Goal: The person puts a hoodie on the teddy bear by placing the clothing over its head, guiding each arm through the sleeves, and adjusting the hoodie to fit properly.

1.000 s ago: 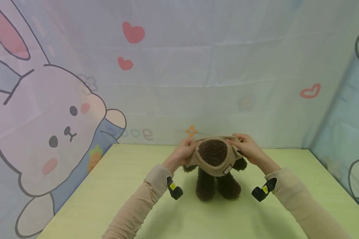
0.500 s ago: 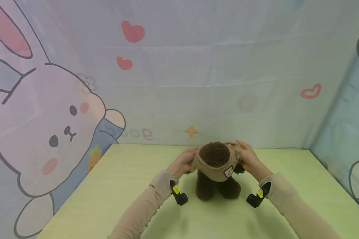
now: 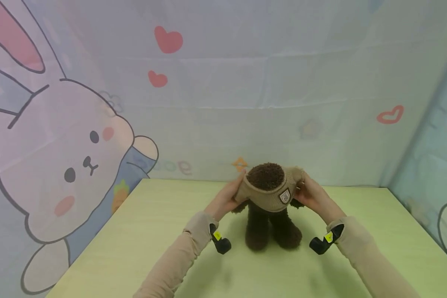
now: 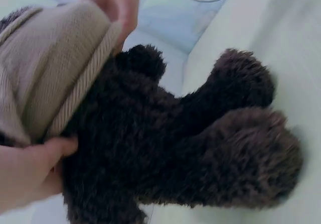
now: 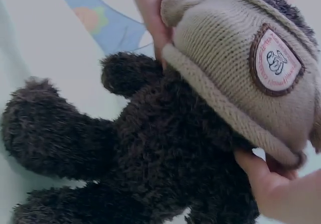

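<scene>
A dark brown plush toy [image 3: 258,225] stands on its legs on the table, held between both hands. Around its head sits a beige knitted garment [image 3: 270,199] with a badge-like patch [image 5: 277,62]; the furry crown [image 3: 266,176] shows through its opening. My left hand [image 3: 227,198] grips the garment at the toy's left-hand side in view, thumb at the ribbed hem [image 4: 85,91]. On the opposite side my right hand [image 3: 314,198] holds the garment, its thumb [image 5: 251,166] under the hem against the fur. Fingers behind the knit are partly hidden.
The pale green table [image 3: 171,207] reaches back to a hanging cloth [image 3: 223,82] printed with a rabbit and hearts. Another cloth panel [image 3: 436,161] hangs on the right. Small black wrist cameras [image 3: 220,240] sit on both sleeves.
The garment's stretched back edge has come down round the head, and both hands have moved lower along its sides. The toy's head dipped forward, then rose again, leaving the patch more visible.
</scene>
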`<state>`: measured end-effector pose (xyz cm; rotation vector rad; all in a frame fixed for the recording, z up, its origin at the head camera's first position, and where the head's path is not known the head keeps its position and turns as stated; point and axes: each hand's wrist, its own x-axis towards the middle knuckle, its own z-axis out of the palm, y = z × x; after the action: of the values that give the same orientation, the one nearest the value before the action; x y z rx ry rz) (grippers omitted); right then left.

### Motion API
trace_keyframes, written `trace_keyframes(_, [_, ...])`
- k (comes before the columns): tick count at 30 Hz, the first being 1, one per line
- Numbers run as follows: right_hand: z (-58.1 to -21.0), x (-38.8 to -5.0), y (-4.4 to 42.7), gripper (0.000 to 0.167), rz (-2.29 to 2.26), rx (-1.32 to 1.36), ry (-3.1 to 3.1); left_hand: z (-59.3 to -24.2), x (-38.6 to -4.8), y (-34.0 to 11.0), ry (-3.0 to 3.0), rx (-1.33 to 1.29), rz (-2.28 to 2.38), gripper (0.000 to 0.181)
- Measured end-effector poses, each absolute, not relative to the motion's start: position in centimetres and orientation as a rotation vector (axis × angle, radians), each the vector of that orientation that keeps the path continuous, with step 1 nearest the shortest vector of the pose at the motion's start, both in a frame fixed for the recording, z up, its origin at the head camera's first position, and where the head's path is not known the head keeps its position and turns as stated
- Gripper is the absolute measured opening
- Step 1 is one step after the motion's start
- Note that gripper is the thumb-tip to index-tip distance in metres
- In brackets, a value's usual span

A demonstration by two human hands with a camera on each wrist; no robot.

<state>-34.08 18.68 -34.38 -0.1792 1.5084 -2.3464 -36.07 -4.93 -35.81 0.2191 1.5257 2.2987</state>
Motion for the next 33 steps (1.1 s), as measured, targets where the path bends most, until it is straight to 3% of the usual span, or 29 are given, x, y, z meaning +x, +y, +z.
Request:
trace_keyframes(5, [-33.6,-34.0,18.9,0.069,-2.196,-0.293,1.645,-35.8,-36.3,-6.3,1.47,0.488,2.151,0.048])
trace_keyframes(10, [-33.4,-33.4,17.9,0.055,-2.204,-0.258,1.872,-36.2,-36.4,-7.2,1.503,0.647,2.068,0.026])
trace_keyframes(12, [-33.3,-33.1,17.6,0.063,-2.223,-0.216,1.906,-36.5,-36.4,-7.3,1.53,0.677,2.055,0.018])
trace_keyframes(15, [-33.2,-32.8,17.4,0.073,-2.225,-0.173,1.938,-36.9,-36.3,-7.6,1.572,0.675,2.054,0.02])
trace_keyframes(17, [-33.2,-32.8,17.4,0.068,-2.22,-0.171,1.941,-37.2,-36.1,-7.6,1.595,0.611,2.088,0.022])
trace_keyframes(23, [-34.0,-32.7,17.7,0.013,-2.364,-0.147,1.712,-38.0,-35.6,-6.5,1.552,0.359,2.293,0.017])
trace_keyframes(27, [-35.0,-32.6,17.8,0.012,-2.46,-0.077,1.545,-38.3,-35.2,-5.8,1.57,0.292,2.344,0.019])
trace_keyframes(33, [-35.9,-32.9,17.7,0.013,-2.557,0.054,1.431,-39.8,-36.0,-5.2,1.578,0.359,2.397,0.039])
